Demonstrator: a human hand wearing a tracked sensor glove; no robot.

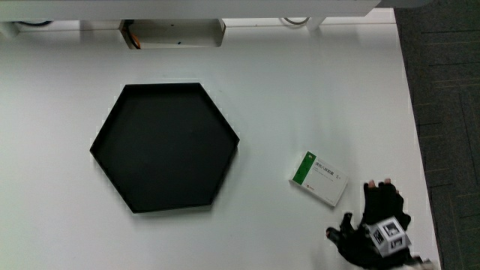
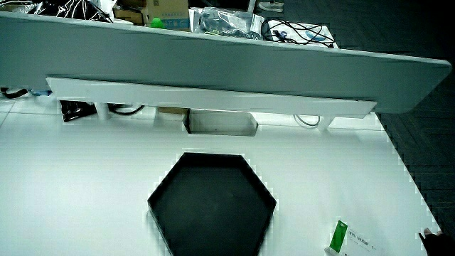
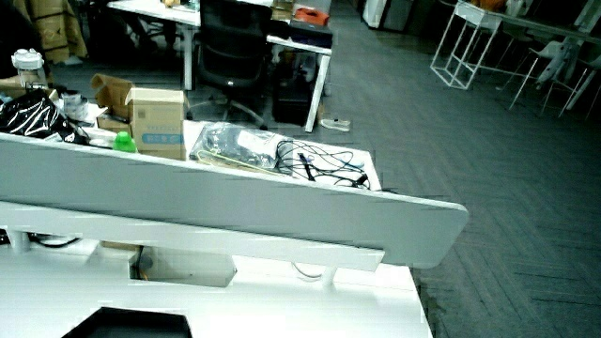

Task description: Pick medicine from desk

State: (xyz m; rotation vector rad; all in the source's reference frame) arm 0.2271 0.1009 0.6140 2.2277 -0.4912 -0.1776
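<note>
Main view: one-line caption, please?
Gloved hand near the table's edge, beside a medicine box; empty black hexagonal tray nearby.

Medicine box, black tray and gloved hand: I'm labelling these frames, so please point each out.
medicine box point(image 1: 319, 179), main view, middle of its white top face
black tray point(image 1: 164, 147), main view, bare floor
hand point(image 1: 377, 228), main view, back of the glove

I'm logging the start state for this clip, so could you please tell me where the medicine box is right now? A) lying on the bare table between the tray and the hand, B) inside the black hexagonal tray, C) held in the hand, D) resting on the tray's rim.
A: in the main view the medicine box lies flat on the white table, apart from the black hexagonal tray, with the hand close beside it, not touching it.
</note>
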